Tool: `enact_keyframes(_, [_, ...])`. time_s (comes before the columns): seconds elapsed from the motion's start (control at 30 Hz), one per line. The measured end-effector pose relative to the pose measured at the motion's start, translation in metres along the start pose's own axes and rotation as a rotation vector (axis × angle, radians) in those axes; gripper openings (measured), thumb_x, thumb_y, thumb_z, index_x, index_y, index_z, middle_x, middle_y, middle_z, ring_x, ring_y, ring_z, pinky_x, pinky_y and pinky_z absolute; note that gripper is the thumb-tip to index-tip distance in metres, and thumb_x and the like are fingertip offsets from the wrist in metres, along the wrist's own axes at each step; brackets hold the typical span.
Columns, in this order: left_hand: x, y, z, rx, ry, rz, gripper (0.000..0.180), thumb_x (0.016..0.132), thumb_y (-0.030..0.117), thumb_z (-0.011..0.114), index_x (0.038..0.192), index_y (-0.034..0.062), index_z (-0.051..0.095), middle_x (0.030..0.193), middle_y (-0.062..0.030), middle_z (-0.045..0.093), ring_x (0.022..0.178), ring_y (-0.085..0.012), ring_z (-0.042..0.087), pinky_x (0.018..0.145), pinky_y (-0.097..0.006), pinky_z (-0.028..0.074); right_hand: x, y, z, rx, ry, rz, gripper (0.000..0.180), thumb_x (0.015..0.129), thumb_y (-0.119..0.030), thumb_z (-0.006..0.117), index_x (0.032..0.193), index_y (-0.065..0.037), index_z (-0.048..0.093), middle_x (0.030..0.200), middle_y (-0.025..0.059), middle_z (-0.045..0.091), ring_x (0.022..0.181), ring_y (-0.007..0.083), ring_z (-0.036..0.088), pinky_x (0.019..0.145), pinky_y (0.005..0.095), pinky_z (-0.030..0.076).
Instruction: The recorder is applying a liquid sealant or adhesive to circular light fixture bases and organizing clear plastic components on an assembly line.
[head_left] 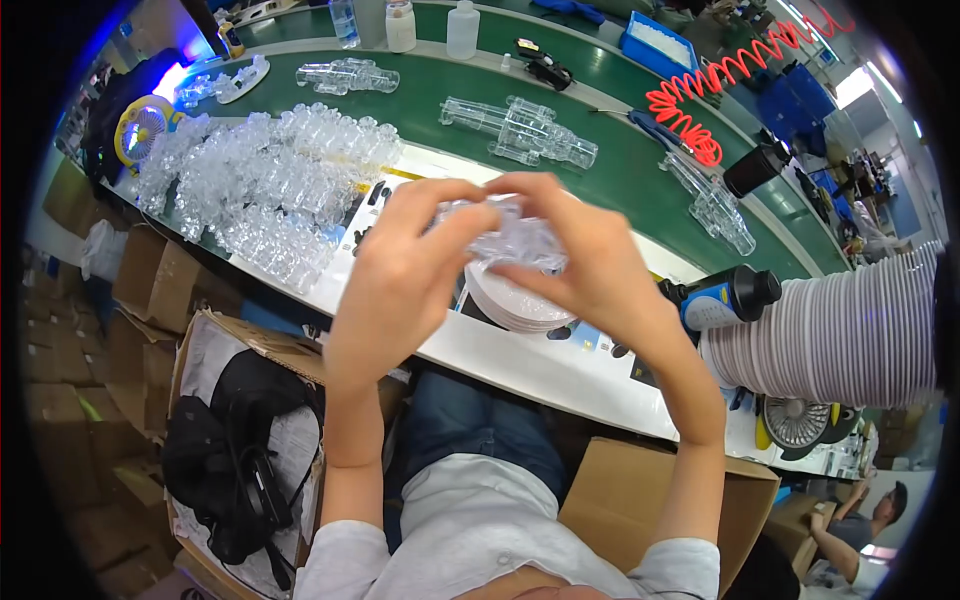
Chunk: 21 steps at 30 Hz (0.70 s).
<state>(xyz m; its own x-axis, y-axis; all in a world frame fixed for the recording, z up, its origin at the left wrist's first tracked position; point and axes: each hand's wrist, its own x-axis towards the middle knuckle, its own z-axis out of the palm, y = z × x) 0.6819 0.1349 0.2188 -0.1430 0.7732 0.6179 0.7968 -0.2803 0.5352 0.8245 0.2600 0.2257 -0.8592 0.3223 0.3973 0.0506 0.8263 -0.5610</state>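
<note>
Both my hands are raised above the white bench edge, fingers curled round a clear plastic part (515,240). My left hand (405,265) grips its left side with thumb and fingers. From the other side my right hand (585,250) closes on it, thumb beneath and fingers over the top. The fingers hide much of the part, so its full shape cannot be made out. Right below it lies a stack of round white discs (515,305). To the left spreads a big heap of similar clear plastic pieces (270,180).
Clear plastic assemblies (525,130) lie on the green belt (430,105). A coiled red air hose (690,100) hangs at the right. Stacked white discs (830,335) and a black bottle (730,297) stand right. An open carton (250,345) holds a black bag. Another person works far right.
</note>
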Motion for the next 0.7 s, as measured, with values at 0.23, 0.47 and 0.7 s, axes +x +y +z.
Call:
enact_keyframes(0.23, [0.008, -0.019, 0.065, -0.2, 0.051, 0.14, 0.033, 0.069, -0.007, 0.053, 0.099, 0.004, 0.06, 0.107, -0.0143, 0.054, 0.103, -0.0333, 0.051, 0.085, -0.039, 0.044, -0.014, 0.03, -0.005, -0.293, 0.002, 0.17, 0.053, 0.061, -0.013, 0.079, 0.108, -0.006, 0.056, 0.096, 0.0111, 0.063, 0.083, 0.0254, 0.063, 0.07, 0.0318, 0.05])
enact_keyframes(0.47, [-0.054, -0.049, 0.081, -0.164, 0.322, -0.294, 0.035, 0.078, -0.004, 0.057, 0.111, 0.0048, 0.06, 0.115, -0.014, 0.054, 0.107, -0.0294, 0.052, 0.091, -0.036, 0.04, -0.019, 0.122, -0.035, -0.202, 0.23, 0.39, 0.049, 0.065, -0.014, 0.078, 0.108, -0.002, 0.058, 0.088, 0.0052, 0.065, 0.068, 0.0098, 0.057, 0.062, 0.0236, 0.047])
enact_keyframes(0.7, [-0.111, -0.076, 0.063, -0.014, 0.355, -0.515, 0.028, 0.081, -0.002, 0.055, 0.109, 0.0008, 0.059, 0.11, -0.0139, 0.056, 0.105, -0.0277, 0.053, 0.09, -0.034, 0.041, -0.02, 0.149, -0.021, -0.152, 0.194, 0.549, 0.055, 0.063, -0.022, 0.079, 0.111, -0.002, 0.058, 0.083, 0.0038, 0.063, 0.064, 0.0071, 0.053, 0.056, 0.0215, 0.045])
